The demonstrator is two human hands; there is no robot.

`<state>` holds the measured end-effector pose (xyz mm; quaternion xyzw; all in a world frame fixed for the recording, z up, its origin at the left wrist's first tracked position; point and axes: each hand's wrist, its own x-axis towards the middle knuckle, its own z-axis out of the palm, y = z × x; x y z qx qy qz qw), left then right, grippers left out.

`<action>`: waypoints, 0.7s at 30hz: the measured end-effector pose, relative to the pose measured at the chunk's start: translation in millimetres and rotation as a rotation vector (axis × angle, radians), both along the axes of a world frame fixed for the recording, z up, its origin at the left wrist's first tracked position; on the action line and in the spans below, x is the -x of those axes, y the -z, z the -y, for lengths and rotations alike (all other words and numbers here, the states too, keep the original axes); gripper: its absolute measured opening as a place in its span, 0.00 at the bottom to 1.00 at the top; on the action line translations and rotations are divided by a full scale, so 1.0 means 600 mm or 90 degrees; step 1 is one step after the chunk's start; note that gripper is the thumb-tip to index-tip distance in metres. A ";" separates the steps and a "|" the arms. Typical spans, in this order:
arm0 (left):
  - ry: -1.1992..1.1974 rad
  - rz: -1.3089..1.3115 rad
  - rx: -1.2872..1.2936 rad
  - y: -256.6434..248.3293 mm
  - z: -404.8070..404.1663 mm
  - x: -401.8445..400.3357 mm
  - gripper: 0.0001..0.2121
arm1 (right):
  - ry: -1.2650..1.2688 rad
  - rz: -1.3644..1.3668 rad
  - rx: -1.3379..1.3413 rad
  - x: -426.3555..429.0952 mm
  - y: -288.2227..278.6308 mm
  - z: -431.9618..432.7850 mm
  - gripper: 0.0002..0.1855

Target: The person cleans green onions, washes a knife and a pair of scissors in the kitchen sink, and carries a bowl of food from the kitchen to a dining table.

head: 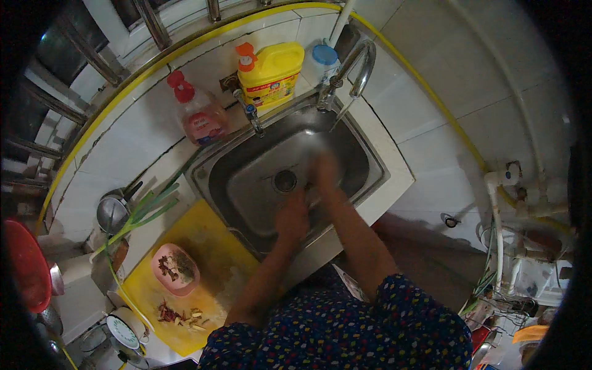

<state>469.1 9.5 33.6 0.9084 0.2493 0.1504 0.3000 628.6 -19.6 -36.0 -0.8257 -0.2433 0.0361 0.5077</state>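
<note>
Both hands are over a stainless steel sink [245, 203]. My right hand [323, 169] is blurred and reaches farther into the basin, to the right of the round drain [285, 181]. Nearer the front rim, my left hand [293, 217] is lowered with its fingertips close to my right hand. A small dark patch shows between the two, too unclear to name, and whether either hand grips anything cannot be made out. From the curved chrome faucet [367, 60] a thin stream of water [341, 115] runs into the basin.
A yellow cutting board [185, 342] left of the sink bears a pink dish [178, 291] of spices and loose dried pieces [178, 319]. Green onions [143, 210] lie behind it. Behind the sink stand a pink soap bottle [203, 122], a yellow detergent jug [273, 69] and a blue-lidded jar [324, 55].
</note>
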 end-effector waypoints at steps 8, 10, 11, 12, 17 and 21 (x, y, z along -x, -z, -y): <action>-0.064 -0.079 0.192 0.000 -0.013 0.013 0.15 | 0.089 -0.475 -0.258 -0.085 -0.005 -0.047 0.15; -0.056 -0.068 0.251 -0.001 -0.003 0.007 0.14 | 0.066 -0.443 -0.158 -0.163 0.012 -0.009 0.17; -0.074 -0.055 0.313 0.004 0.002 0.005 0.15 | 0.034 -0.421 -0.058 -0.191 0.035 0.013 0.18; -0.093 -0.041 0.376 0.010 0.007 -0.001 0.15 | -0.041 -0.271 -0.024 -0.202 0.063 0.032 0.20; -0.166 -0.005 0.523 0.049 -0.023 -0.044 0.14 | 0.019 -0.061 0.060 -0.120 0.074 0.005 0.20; -0.052 0.045 0.462 0.065 -0.019 -0.067 0.14 | -0.114 -0.741 -0.400 -0.084 -0.009 -0.012 0.17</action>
